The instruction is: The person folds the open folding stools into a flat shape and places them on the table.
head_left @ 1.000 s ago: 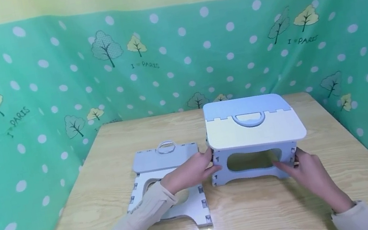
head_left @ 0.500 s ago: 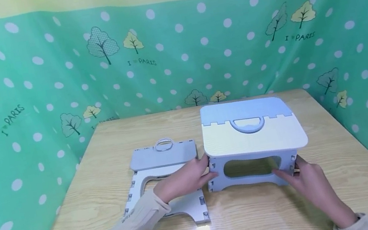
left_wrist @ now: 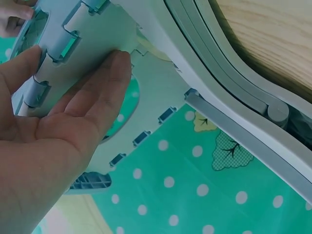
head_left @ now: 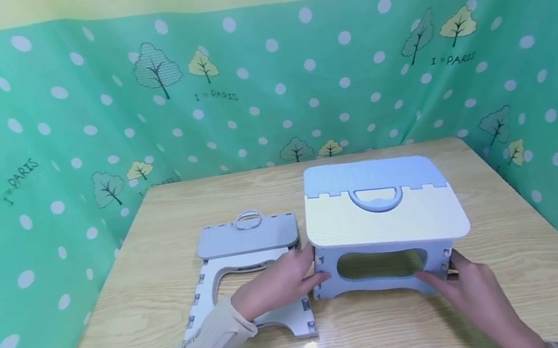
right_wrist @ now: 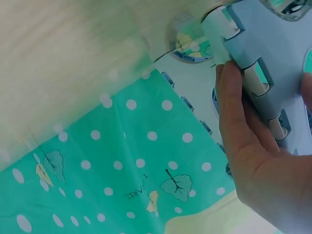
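An unfolded step stool (head_left: 385,220) stands on its legs, right of the middle, with a white and blue top and a blue carry handle. My left hand (head_left: 281,282) grips its left leg corner, thumb on the front panel and fingers along the side panel, as the left wrist view shows. At the opposite corner my right hand (head_left: 473,292) holds the front leg panel, its thumb by the oval cutout and its fingers on the side panel (right_wrist: 219,48). Under my left forearm a second stool (head_left: 248,236) lies folded flat, partly covered by that arm.
Both stools are on a light wood table (head_left: 398,339). A green dotted curtain (head_left: 264,89) with printed trees hangs behind the table and along both sides. The folded stool sits close to the standing stool's left side.
The standing stool has come nearer to me and slightly left, turning a little, with both hands keeping hold of it. The folded stool stays in its place.
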### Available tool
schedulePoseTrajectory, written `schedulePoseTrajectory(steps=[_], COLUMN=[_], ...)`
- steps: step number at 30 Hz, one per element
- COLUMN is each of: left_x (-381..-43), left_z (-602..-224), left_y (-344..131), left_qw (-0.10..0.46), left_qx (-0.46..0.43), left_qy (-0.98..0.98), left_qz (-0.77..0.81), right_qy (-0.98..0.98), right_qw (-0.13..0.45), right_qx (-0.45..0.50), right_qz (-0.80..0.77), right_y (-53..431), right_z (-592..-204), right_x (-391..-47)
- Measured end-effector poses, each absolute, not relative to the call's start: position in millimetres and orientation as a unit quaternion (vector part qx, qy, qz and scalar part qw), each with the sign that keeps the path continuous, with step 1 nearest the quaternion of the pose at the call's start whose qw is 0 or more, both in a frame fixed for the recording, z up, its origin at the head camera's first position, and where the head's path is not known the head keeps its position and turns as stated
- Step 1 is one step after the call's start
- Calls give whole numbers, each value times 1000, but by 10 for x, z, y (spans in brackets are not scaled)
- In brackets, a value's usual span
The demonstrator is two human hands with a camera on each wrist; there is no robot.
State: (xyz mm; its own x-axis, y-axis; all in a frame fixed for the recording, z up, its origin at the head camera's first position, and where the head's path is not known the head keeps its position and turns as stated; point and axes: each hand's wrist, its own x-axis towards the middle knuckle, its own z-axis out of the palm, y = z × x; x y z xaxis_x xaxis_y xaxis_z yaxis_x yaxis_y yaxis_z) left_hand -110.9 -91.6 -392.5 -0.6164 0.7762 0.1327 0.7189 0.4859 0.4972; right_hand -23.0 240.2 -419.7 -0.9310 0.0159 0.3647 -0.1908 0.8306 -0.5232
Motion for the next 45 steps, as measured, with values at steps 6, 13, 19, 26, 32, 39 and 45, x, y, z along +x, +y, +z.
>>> schedulePoseTrajectory(steps=[6, 13, 19, 26, 32, 39, 45], left_x=[-1100, -1074, -1035, -1024, -1039, -1060, -1080], left_z=[-3878, -3860, -3911, -3920, -3923, -3933, -3969], left_y=[-904, -904, -880, -864, -858, -869, -876], left_qw=[59, 100, 79, 77, 85, 90, 89], left_qx=[442, 420, 413, 407, 416, 416, 419], left_qy=[858, 855, 861, 865, 862, 861, 857], left_qz=[254, 288, 286, 283, 277, 278, 288], right_qy=[-947, -924, -920, -919, -915, -916, -924], right_qw=[98, 68, 49, 71, 74, 84, 71], right_qx=[48, 104, 102, 117, 116, 126, 111], right_qz=[302, 361, 375, 371, 378, 371, 360], right_y=[2514, 2613, 2624, 2627, 2628, 2641, 2662], right_z=[-4078, -4092, -4121, -4148, -4172, -4213, -4231], right_x=[-211, -295, -319, -315, -298, -320, -337])
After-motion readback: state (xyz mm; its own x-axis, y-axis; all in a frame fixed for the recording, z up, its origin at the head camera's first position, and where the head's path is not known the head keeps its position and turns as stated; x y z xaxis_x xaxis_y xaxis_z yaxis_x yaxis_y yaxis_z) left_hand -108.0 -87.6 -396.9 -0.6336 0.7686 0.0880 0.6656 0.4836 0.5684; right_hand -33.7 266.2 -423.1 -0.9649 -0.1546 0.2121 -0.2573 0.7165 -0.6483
